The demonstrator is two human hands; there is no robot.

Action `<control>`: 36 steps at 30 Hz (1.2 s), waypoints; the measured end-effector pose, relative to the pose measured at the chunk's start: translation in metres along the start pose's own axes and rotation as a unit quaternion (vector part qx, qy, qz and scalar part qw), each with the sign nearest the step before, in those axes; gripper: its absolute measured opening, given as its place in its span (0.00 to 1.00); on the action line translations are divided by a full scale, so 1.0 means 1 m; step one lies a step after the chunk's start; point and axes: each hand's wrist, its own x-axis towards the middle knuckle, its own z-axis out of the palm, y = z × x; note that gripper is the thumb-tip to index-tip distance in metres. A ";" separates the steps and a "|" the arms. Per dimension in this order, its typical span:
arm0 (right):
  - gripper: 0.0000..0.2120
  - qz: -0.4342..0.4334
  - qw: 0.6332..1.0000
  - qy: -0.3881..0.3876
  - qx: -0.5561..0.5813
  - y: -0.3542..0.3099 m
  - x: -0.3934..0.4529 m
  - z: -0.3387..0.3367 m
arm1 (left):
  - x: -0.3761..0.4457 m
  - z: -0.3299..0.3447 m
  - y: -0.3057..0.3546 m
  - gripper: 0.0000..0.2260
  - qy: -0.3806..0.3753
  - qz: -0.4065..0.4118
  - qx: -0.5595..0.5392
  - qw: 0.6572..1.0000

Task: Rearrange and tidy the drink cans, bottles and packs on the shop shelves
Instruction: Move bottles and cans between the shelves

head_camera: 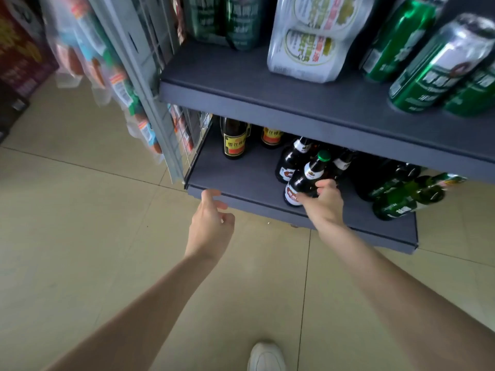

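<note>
My right hand (324,203) grips the body of a dark bottle with a green cap and a red-and-white label (308,178) near the front of the bottom shelf (241,180). More dark bottles (292,159) stand close behind it. Two dark bottles with yellow labels (235,139) stand at the shelf's back left. Green bottles (401,196) fill the right part of that shelf. My left hand (213,223) hovers by the shelf's front left edge, fingers loosely curled, holding nothing.
The upper shelf (294,103) carries a white shrink-wrapped can pack (313,41), dark green packs (227,20) and green cans (439,65). Snack packets (120,84) hang on the rack's left end. Tiled floor and my white shoe (265,357) lie below.
</note>
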 end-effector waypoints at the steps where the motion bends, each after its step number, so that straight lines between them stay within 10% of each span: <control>1: 0.21 -0.017 1.000 -0.016 -0.009 -0.012 -0.014 -0.009 | -0.005 -0.012 0.011 0.18 0.005 0.013 0.003 1.000; 9: 0.16 -0.246 0.961 -0.074 -0.102 -0.200 -0.133 -0.179 | -0.054 -0.157 0.200 0.16 0.041 0.182 0.012 0.982; 18: 0.15 -0.506 0.813 0.109 -0.267 -0.445 -0.291 -0.455 | -0.155 -0.370 0.483 0.16 0.108 0.444 0.007 0.890; 26: 0.15 -0.523 0.767 0.294 -0.228 -0.549 -0.353 -0.626 | -0.209 -0.453 0.652 0.19 0.179 0.570 0.006 0.802; 36: 0.20 -0.486 0.771 0.317 -0.262 -0.589 -0.267 -0.721 | -0.172 -0.422 0.785 0.21 0.217 0.615 0.041 0.757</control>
